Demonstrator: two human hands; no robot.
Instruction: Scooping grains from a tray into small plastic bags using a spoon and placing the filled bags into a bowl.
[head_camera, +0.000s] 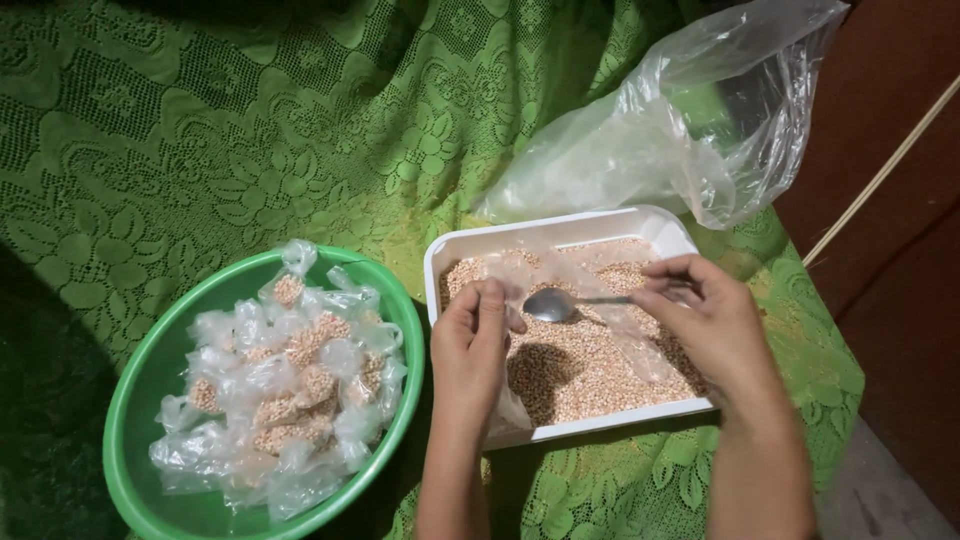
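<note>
My right hand (712, 325) holds a metal spoon (556, 304) by its handle, the bowl pointing left over a white rectangular tray (560, 234) filled with small tan grains (590, 365). My left hand (472, 350) hovers over the tray's left side, pinching a small clear plastic bag (560, 272) that drapes across the grains beside the spoon's bowl. The spoon's bowl looks empty.
A green round basin (150, 370) at the left holds several small tied clear bags of grain (285, 375). A large crumpled clear plastic bag (690, 120) lies behind the tray. A green lace cloth (200, 130) covers the table; a brown wall and floor lie to the right.
</note>
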